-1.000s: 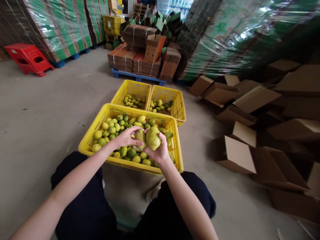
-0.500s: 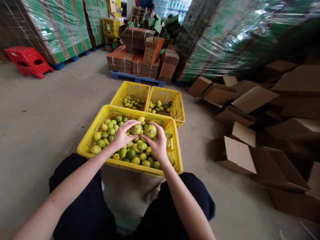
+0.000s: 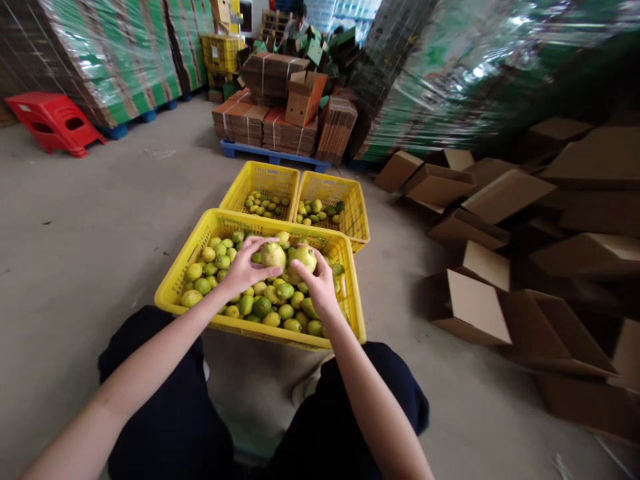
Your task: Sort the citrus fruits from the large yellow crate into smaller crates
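Observation:
Above a yellow plastic crate (image 3: 197, 235) full of yellow and green lemons (image 3: 262, 307), both my hands are raised, each closed round one fruit. My left hand (image 3: 246, 269) grips a pale yellow-green lemon (image 3: 273, 256) between thumb and fingers. In my right hand (image 3: 319, 283) is a larger yellow-green lemon (image 3: 305, 257), its lower part covered by my thumb. The two held lemons are side by side, close together. Fingers on the far side of each fruit are partly hidden.
Two more yellow crates, left (image 3: 235, 190) and right (image 3: 357, 207), stand behind with fewer lemons. Open cardboard boxes (image 3: 477, 307) lie on the right. A red stool (image 3: 53, 120), flattened cartons (image 3: 245, 123) on a blue pallet (image 3: 273, 157) and wrapped green stacks (image 3: 125, 60) stand farther back.
Both lemons have been turned in my hands, so other sides of them face me. My right thumb has moved up across its lemon. The crates have stayed in place.

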`<move>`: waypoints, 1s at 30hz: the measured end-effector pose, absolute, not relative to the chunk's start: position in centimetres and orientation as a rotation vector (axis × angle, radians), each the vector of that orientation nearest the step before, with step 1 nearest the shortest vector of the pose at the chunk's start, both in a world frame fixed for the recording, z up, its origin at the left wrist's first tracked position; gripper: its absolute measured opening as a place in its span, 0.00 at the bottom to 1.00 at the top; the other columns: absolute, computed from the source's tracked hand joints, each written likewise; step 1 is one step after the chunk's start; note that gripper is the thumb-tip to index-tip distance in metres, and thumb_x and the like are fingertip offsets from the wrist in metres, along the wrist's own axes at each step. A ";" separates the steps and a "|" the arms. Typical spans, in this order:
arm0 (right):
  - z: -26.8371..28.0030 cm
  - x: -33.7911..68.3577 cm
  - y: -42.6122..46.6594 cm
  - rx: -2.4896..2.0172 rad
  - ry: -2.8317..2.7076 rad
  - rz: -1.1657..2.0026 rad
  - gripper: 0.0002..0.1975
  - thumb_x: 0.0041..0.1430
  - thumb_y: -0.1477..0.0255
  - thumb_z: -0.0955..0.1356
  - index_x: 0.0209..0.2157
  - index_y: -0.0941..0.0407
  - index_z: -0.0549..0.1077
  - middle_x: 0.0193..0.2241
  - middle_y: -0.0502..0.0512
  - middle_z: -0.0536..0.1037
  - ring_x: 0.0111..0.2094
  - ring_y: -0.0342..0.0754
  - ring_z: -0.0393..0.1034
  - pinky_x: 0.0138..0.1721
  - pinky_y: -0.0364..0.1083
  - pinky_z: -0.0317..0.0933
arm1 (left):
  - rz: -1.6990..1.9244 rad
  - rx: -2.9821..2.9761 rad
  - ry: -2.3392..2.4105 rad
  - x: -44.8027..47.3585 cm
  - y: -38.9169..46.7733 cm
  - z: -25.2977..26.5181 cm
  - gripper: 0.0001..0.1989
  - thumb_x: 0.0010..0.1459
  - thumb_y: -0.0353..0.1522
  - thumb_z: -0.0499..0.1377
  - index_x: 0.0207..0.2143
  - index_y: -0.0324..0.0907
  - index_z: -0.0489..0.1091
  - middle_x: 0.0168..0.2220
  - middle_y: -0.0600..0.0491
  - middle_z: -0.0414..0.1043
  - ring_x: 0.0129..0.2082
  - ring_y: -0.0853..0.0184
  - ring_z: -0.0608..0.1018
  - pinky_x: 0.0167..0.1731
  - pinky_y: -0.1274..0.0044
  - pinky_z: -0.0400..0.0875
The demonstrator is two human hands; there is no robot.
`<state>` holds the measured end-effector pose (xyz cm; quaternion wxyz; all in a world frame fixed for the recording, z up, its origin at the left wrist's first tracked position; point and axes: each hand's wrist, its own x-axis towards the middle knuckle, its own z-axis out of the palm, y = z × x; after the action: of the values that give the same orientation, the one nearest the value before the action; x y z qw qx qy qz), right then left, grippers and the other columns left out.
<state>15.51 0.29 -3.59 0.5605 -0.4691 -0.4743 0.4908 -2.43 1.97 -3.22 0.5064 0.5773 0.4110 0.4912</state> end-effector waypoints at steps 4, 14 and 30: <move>-3.2 15.3 0.1 -1.044 -0.871 1.570 0.23 0.52 0.48 0.70 0.36 0.51 0.66 0.21 0.45 0.73 0.18 0.45 0.68 0.15 0.42 0.59 | 1.021 0.876 0.829 -2.3 2.3 -3.5 0.27 0.45 0.38 0.72 0.47 0.41 0.71 0.49 0.46 0.73 0.48 0.56 0.78 0.43 0.67 0.79; -3.9 15.2 0.6 -0.933 -0.700 1.634 0.24 0.40 0.60 0.79 0.34 0.50 0.66 0.30 0.44 0.76 0.27 0.44 0.72 0.23 0.42 0.69 | 0.961 0.501 0.723 -2.3 2.7 -3.8 0.14 0.55 0.34 0.61 0.44 0.40 0.71 0.39 0.48 0.78 0.40 0.62 0.81 0.40 0.69 0.80; -4.6 14.8 1.0 -0.884 -0.678 1.664 0.20 0.41 0.56 0.77 0.35 0.51 0.75 0.35 0.54 0.81 0.36 0.55 0.76 0.32 0.53 0.74 | 1.016 0.092 0.868 -0.8 2.8 -3.0 0.20 0.68 0.40 0.50 0.30 0.37 0.71 0.23 0.52 0.73 0.21 0.72 0.76 0.24 0.81 0.75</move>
<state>14.82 1.03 -4.56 0.5394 -0.3716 -0.2853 0.6997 -0.85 2.75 -3.03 0.7839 0.0427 0.4024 0.4710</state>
